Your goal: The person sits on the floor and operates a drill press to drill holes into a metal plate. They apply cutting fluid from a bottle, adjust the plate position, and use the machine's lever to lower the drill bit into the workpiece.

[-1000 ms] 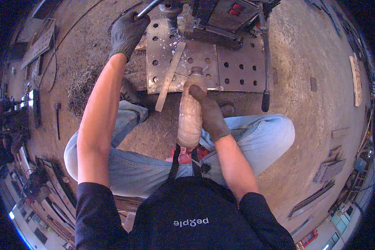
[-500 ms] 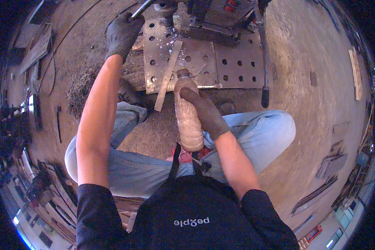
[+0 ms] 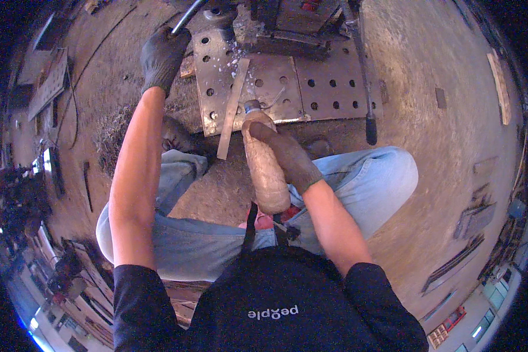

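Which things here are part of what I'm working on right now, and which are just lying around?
In use: bottle gripped by right hand; metal bar gripped by left hand; perforated plate and flat strip under them.

Lying about: long handle right of the plate; scrap metal at far left.

A dusty plastic bottle [image 3: 265, 161] is gripped by the gloved right hand [image 3: 287, 155], neck towards a perforated steel plate [image 3: 276, 82]. A metal rod [image 3: 188, 14] is grasped by the gloved left hand [image 3: 163, 56].
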